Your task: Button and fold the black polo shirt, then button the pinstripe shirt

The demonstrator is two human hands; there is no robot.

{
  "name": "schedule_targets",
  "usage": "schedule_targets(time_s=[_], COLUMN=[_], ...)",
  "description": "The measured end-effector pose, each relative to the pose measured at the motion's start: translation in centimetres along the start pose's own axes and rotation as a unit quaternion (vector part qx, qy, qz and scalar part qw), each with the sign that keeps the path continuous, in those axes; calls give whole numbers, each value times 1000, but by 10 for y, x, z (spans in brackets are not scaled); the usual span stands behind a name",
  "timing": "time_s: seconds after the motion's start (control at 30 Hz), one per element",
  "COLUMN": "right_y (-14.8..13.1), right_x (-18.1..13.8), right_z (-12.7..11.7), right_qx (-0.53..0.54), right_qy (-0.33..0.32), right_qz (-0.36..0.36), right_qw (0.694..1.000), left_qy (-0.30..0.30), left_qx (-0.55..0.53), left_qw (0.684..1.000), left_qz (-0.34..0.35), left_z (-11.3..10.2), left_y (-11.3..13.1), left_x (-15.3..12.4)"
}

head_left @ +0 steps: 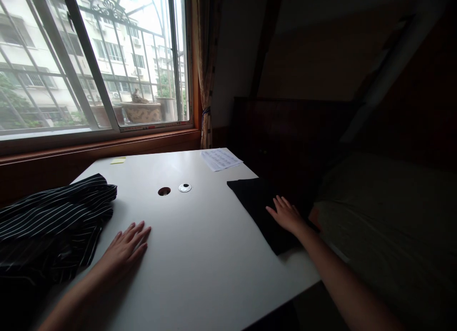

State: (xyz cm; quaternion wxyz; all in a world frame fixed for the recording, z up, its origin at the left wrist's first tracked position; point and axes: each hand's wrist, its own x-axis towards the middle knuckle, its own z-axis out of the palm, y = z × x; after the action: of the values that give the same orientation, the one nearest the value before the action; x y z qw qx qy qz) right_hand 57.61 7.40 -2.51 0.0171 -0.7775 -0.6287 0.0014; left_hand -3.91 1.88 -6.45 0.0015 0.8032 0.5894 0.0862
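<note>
On the white table (193, 255), my left hand (128, 245) lies with its fingers apart and nothing in it. To its left is a heap of black cloth with white stripes (67, 202), rumpled, running off the left edge of the view. My right hand (287, 214) is spread over a dark, flat piece of cloth (253, 207) at the table's right side. That cloth looks folded; its right part fades into shadow. Whether my right palm presses on it or hovers just above, I cannot tell.
A round hole (164, 191) and a silver round cover (184, 187) are in the tabletop. Printed sheets (221, 159) lie at the far right corner, a yellow note (118, 160) at the far left. Beyond are a barred window and a curtain (207, 74). A greenish cloth-covered surface (385, 216) stands right.
</note>
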Motion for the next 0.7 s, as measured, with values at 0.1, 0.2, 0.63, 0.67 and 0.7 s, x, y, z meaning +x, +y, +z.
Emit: schedule_targets(time_s=[0.1, 0.2, 0.63, 0.67, 0.7], right_y=[-3, -16, -117, -122, -128], right_x=[13, 29, 103, 105, 106], right_z=[0, 0, 1, 2, 3], right_qx=[12, 18, 58, 58, 58], right_qy=[-11, -11, -21, -16, -11], right_qz=[25, 22, -104, -115, -129], right_qw=[1000, 1000, 993, 992, 990], left_qy=[5, 9, 4, 4, 3], left_qx=[2, 5, 20, 21, 22], left_qw=[1000, 1000, 1000, 1000, 1000], left_qz=[5, 6, 8, 9, 10], left_z=[1, 2, 6, 6, 7], left_y=[-1, -1, -5, -5, -5], left_x=[0, 0, -2, -2, -2])
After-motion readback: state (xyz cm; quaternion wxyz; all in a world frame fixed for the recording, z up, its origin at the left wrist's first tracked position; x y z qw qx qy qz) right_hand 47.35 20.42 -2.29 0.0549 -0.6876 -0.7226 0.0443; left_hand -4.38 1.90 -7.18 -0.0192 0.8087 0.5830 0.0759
